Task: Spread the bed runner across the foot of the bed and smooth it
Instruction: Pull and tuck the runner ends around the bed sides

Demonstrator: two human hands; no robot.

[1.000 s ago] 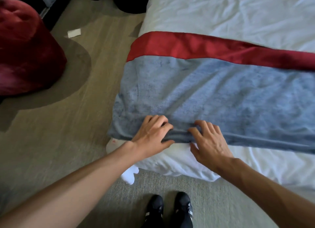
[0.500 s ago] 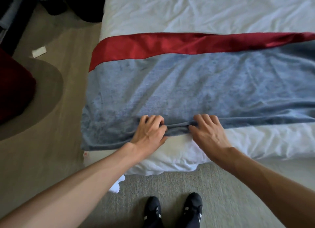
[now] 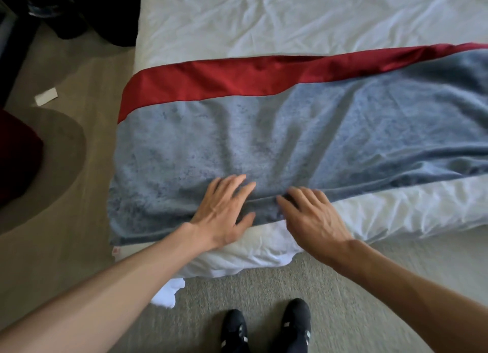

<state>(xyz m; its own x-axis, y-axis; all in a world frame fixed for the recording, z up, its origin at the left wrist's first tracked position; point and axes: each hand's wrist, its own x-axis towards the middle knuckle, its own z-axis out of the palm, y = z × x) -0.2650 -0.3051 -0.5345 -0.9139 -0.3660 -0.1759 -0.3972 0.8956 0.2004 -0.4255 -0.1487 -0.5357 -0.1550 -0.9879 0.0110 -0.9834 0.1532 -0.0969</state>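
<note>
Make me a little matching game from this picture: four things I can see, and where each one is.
1 left hand
2 red band
3 black shoes
4 paper slip

A on the carpet, left of the bed
B along the bed runner, at its far edge
C flat on the blue-grey part
D on the carpet at the bed's foot

Pairs: 1-C, 2-B, 3-D, 4-A.
</note>
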